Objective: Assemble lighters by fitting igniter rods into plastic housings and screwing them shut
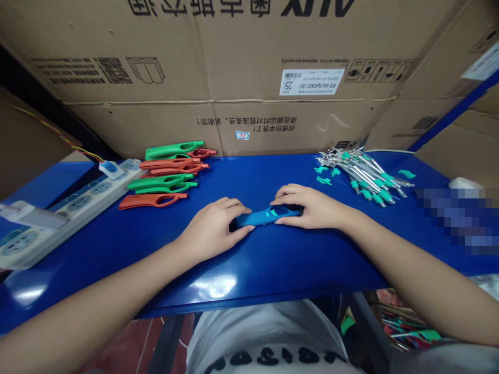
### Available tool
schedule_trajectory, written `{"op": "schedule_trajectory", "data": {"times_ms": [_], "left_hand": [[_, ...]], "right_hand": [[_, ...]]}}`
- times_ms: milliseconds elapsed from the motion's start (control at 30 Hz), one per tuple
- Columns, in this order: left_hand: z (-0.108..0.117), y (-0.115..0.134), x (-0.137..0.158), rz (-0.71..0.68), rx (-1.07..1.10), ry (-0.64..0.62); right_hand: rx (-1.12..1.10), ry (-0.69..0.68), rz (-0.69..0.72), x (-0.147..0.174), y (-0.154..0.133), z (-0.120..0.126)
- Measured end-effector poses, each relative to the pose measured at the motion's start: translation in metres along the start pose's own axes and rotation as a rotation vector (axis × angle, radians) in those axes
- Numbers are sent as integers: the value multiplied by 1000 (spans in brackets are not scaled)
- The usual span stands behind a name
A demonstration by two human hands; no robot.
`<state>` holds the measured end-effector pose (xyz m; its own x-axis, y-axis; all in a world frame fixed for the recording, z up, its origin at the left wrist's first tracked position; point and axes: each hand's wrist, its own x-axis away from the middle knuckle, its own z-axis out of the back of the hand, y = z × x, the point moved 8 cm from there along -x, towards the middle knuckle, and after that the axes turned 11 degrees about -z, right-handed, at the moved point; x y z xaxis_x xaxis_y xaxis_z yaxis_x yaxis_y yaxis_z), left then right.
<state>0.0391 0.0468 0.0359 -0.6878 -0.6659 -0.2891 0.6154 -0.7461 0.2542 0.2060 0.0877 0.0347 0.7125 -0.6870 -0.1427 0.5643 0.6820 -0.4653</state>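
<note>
A blue plastic lighter casing with teal bits near its finger opening lies between my two hands, just above or on the blue tabletop. My left hand pinches its wide end between thumb and fingers. At the narrower end, my right hand grips around the loop, thumb below and fingers above. My palms hide both ends of the casing. To the left lie several green and orange lighter casings in a stack. On the right is a pile of metal lighter rods with teal parts.
A white power strip with plugs runs along the table's left side. Loose teal pieces lie beside the rods. A cardboard box wall stands behind the blue table. Below right, a box holds more rods.
</note>
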Motion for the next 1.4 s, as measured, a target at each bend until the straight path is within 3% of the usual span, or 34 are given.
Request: {"op": "schedule_trajectory", "data": {"times_ms": [700, 867, 1133, 1400], "left_hand": [[-2, 8, 0, -26, -133, -44], [-4, 17, -1, -52, -241, -92], [-5, 5, -1, -73, -159, -11], [-5, 4, -1, -91, -185, -28]], "right_hand": [[-1, -26, -37, -1, 4, -5], [126, -34, 26, 2, -3, -6], [224, 27, 116, 2, -12, -5], [314, 131, 179, 5, -18, -3]]}}
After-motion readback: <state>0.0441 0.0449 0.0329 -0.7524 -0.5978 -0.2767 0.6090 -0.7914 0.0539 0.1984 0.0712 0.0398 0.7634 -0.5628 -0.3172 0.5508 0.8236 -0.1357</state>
